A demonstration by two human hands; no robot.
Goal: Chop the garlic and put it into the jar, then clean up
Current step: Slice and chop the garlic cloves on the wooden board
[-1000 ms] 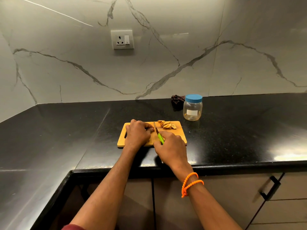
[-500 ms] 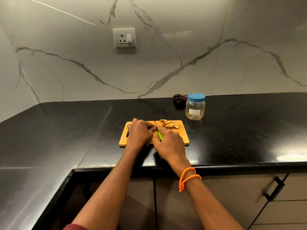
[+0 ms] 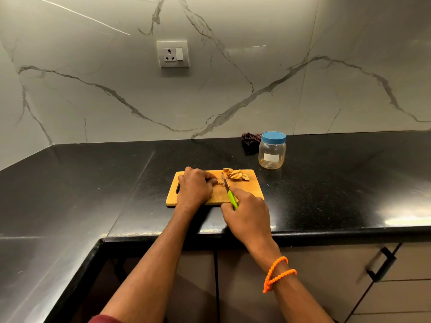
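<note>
A wooden cutting board (image 3: 253,191) lies on the black counter. Cut garlic pieces (image 3: 236,175) sit in a pile at its far edge. My left hand (image 3: 194,186) rests on the board with curled fingers that pin a small garlic piece (image 3: 220,183) at the fingertips. My right hand (image 3: 247,212) grips the green handle of a knife (image 3: 229,193), whose blade tip reaches the board just right of that piece. A clear jar (image 3: 272,151) with a blue lid on stands behind the board to the right.
A dark crumpled object (image 3: 249,142) lies by the wall, left of the jar. The marble wall carries a socket (image 3: 173,53). The counter's front edge (image 3: 326,231) runs below my hands, with cabinet doors and a black handle (image 3: 381,264) under it.
My right hand drew back toward the counter edge, so more of the knife's green handle and blade now shows. The left hand stayed on the garlic piece.
</note>
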